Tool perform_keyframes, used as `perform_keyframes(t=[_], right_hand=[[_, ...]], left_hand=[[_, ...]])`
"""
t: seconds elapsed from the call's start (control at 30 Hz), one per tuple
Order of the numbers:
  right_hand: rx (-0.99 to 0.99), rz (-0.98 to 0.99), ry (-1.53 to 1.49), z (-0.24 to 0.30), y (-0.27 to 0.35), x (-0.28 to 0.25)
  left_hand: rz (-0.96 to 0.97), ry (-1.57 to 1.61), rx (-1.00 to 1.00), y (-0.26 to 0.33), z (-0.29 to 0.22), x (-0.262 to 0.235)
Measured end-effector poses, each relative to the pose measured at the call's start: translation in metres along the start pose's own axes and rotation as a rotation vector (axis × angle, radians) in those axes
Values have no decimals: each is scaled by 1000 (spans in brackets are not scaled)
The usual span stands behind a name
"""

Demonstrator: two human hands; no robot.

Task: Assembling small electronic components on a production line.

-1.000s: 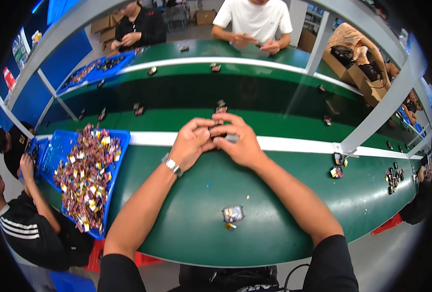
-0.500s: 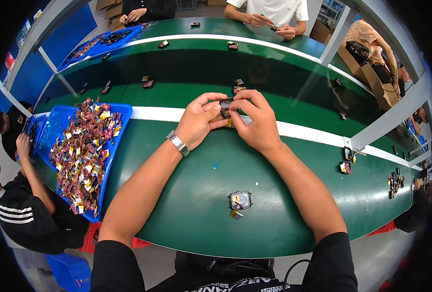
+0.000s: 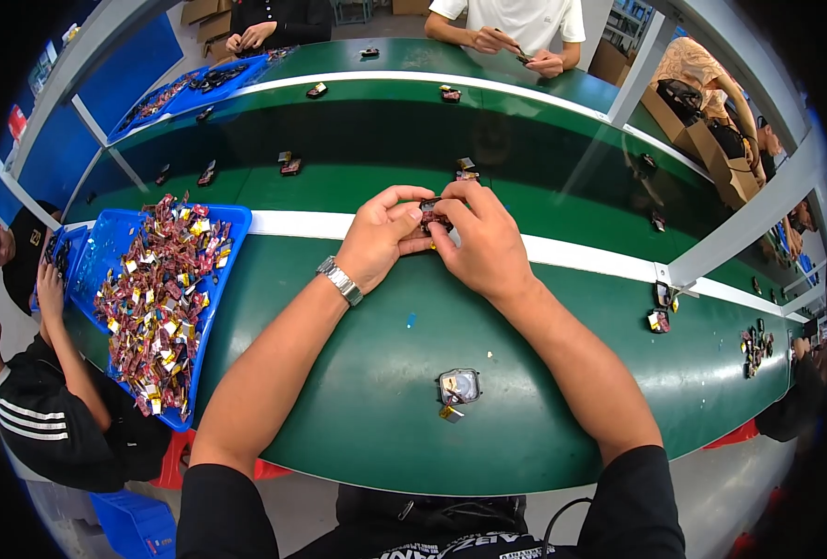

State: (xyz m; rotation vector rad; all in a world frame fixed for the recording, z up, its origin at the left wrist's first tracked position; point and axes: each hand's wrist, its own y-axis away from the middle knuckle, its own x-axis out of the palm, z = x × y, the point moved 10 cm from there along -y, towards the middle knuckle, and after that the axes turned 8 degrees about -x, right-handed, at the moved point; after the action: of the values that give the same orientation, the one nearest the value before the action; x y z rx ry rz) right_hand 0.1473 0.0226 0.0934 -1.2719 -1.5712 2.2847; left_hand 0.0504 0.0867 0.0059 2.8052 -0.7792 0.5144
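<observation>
A small dark case with a reddish circuit board (image 3: 433, 213) is held between my two hands over the white rail. My left hand (image 3: 382, 237) grips it from the left, thumb on top and fingers behind and beneath. Closed over its right side are the fingertips of my right hand (image 3: 481, 235), hiding part of it. A bit of yellow shows just below it. Nearer me on the green table lies a square case with a clear grey face (image 3: 460, 384), a small yellow-and-silver piece (image 3: 451, 413) attached by its lower edge.
At left stands a blue tray (image 3: 242, 220) heaped with reddish boards bearing yellow and white pieces. Past the white rail (image 3: 311, 224), a green belt (image 3: 357, 177) carries scattered small assemblies. More parts (image 3: 758, 345) lie far right. A metal post (image 3: 758, 219) rises there. Other people work around the table.
My right fingers have curled further over the held case, and its reddish board now shows where a dark, shiny face was. Assemblies on the belt have shifted slightly right.
</observation>
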Motion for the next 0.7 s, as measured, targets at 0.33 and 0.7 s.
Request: perform_keyframes(t=[0.33, 0.7], right_hand=[[-51, -15, 105, 3, -1, -1], [-92, -54, -16, 1, -2, -3]], left_hand=[[-25, -48, -8, 1, 0, 3], [-114, -85, 31, 1, -3, -1]])
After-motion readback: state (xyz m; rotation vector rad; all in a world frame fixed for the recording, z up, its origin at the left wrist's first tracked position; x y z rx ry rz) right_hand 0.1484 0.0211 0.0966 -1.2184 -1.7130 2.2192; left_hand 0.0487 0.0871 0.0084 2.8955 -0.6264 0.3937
